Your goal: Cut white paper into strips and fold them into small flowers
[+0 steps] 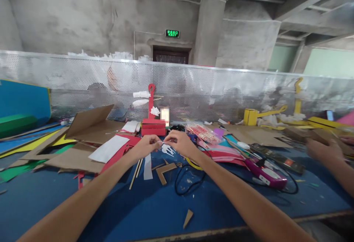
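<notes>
My left hand (148,145) and my right hand (178,142) meet over the middle of the blue table, fingertips pinched together on a small white piece (168,150) with thin strips that hang down. Just behind them stands a red box (153,127) with a red upright (151,102) that bears white tufts. Below my left hand lie a white strip (148,167) and two thin wooden sticks (136,174). An L-shaped cardboard piece (165,172) rests in front of my hands.
Cardboard sheets (91,127) and red and white sheets lie left. To the right are a bag of sticks (203,132), a purple glue gun (267,174) and a looping black cable (190,190). Another person's hand (325,151) is at far right. A perforated metal screen (207,87) stands behind.
</notes>
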A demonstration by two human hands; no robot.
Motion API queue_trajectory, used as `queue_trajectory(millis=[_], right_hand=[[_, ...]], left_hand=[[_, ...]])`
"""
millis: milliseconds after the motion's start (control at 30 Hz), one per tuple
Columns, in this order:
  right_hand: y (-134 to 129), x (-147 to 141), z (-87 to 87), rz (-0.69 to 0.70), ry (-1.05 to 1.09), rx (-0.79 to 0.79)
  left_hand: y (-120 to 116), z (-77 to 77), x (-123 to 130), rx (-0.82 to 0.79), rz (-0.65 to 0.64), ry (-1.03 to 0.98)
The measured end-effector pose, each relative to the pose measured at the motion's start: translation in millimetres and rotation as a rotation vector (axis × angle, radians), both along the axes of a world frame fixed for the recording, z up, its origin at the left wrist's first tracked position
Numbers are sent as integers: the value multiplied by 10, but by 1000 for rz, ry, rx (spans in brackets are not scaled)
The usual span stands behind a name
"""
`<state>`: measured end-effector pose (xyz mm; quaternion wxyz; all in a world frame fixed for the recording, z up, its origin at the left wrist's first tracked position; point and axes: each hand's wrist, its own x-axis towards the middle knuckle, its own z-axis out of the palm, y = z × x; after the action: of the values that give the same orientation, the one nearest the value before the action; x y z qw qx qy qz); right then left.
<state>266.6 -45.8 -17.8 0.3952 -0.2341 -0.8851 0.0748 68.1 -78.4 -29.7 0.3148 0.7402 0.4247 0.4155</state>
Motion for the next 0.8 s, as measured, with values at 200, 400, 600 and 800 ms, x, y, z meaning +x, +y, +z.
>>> queue_trajectory(millis=[200, 400, 600, 800], right_hand=[[17, 28, -1, -27, -75, -129], [-36, 30, 18, -1, -208, -139], [-14, 31, -15, 13, -262, -155], [3, 44, 3, -44, -209, -71]], left_hand=[[32, -34, -15, 19, -3, 25], [20, -23, -17, 34, -5, 52], [39, -45, -28, 22, -13, 52], [35, -40, -47, 15, 27, 60]])
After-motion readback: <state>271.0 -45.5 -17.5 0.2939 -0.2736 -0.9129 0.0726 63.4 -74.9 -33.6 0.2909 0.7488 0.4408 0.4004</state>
